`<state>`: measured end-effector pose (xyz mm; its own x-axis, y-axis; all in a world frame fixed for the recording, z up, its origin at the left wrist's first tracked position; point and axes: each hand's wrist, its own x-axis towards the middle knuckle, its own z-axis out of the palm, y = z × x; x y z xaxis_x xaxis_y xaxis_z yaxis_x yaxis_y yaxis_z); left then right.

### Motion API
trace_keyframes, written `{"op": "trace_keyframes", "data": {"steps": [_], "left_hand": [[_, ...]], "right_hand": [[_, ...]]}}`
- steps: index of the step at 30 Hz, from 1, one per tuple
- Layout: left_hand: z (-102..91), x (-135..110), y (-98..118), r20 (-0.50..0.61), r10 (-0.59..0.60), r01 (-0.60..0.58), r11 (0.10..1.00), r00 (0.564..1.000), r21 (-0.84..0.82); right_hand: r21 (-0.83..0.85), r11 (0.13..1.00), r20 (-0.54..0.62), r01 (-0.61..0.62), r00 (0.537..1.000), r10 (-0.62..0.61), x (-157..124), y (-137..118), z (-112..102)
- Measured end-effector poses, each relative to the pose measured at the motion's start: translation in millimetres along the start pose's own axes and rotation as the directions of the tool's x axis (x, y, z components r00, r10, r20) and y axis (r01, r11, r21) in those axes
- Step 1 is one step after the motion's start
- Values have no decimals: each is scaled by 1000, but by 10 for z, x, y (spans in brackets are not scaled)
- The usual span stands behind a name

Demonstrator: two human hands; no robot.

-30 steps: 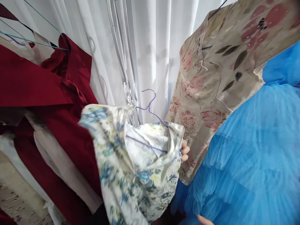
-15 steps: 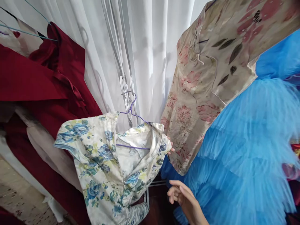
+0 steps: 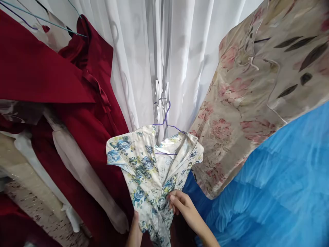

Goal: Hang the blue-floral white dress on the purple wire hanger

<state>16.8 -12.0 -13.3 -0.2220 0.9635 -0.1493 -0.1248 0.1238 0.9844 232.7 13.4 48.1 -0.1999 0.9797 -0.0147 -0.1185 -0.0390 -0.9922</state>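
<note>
A small white dress with blue flowers (image 3: 150, 164) hangs on a purple wire hanger (image 3: 166, 120), whose hook rests on a white rack bar (image 3: 157, 68) in front of the curtain. My right hand (image 3: 181, 204) pinches the dress fabric at its waist, fingers curled on the cloth. Only the upper part of my left hand (image 3: 135, 228) shows at the bottom edge; it presses against the lower left of the dress, and its fingers are hidden behind the fabric.
Dark red garments (image 3: 51, 85) hang at the left on wire hangers, with a pale cloth strip (image 3: 84, 171) below them. A beige dress with pink flowers (image 3: 257, 96) and a blue tulle skirt (image 3: 277, 185) fill the right. A white curtain (image 3: 133, 51) hangs behind.
The floral dress moved up and back, and its hanger now hangs on the rack bar. My right hand rose to grip the dress at the waist. My left hand came in below.
</note>
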Motion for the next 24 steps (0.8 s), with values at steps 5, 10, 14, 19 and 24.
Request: {"op": "trace_keyframes", "data": {"steps": [5,10,14,19,24], "left_hand": [[-1,-118,-154,152,-161,142,981,975,130],[103,-37,-32,157,-65,43,989,985,139],[142,-14,82,-200,342,-313,935,918,165],[528,-150,89,143,569,-582,750,810,313],[984,-167,210,279,505,-576,749,817,328]], "right_hand": [[-273,957,-128,94,983,-133,287,-94,311],[-234,968,-207,86,969,-136,199,-28,272],[-136,989,-271,55,958,-91,-64,28,140],[-111,992,-229,56,970,-81,-336,0,40],[-213,970,-105,120,984,-145,-350,-247,-31]]}}
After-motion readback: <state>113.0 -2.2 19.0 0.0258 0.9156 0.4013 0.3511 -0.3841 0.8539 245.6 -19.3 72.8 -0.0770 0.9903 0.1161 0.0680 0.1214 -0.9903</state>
